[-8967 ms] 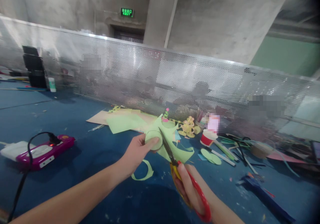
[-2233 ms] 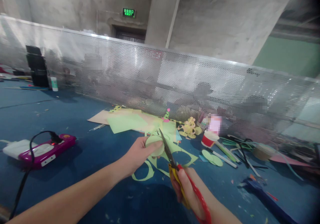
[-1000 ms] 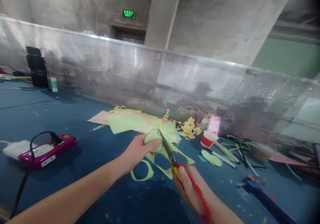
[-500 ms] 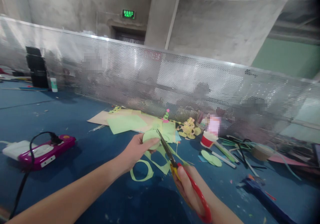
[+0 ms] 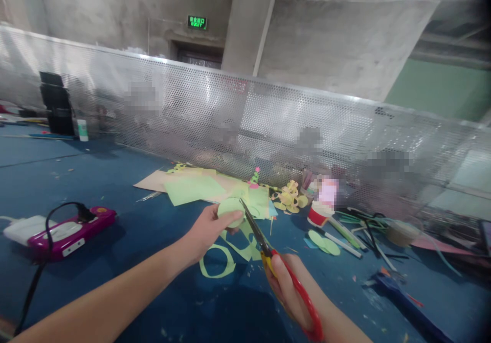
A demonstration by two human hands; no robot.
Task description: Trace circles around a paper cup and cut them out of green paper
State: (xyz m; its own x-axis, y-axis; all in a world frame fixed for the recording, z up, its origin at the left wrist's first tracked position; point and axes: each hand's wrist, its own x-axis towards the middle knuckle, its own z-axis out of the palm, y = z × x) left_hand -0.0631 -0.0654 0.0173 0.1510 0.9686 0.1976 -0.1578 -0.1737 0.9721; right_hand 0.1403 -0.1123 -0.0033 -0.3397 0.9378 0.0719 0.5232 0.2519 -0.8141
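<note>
Paper disc, pale green, sits just left of the frame's centre, pinched by its left rim between thumb and fingers of our left hand. We judge it feather-light, floppy and easy to crease or tear, so the flat pinch near the rim, close to the blades, suits it. Our right hand, lower right of centre, is closed through the handles of the red scissors, whose tips touch the disc's right edge above green offcuts on the blue table.
</note>
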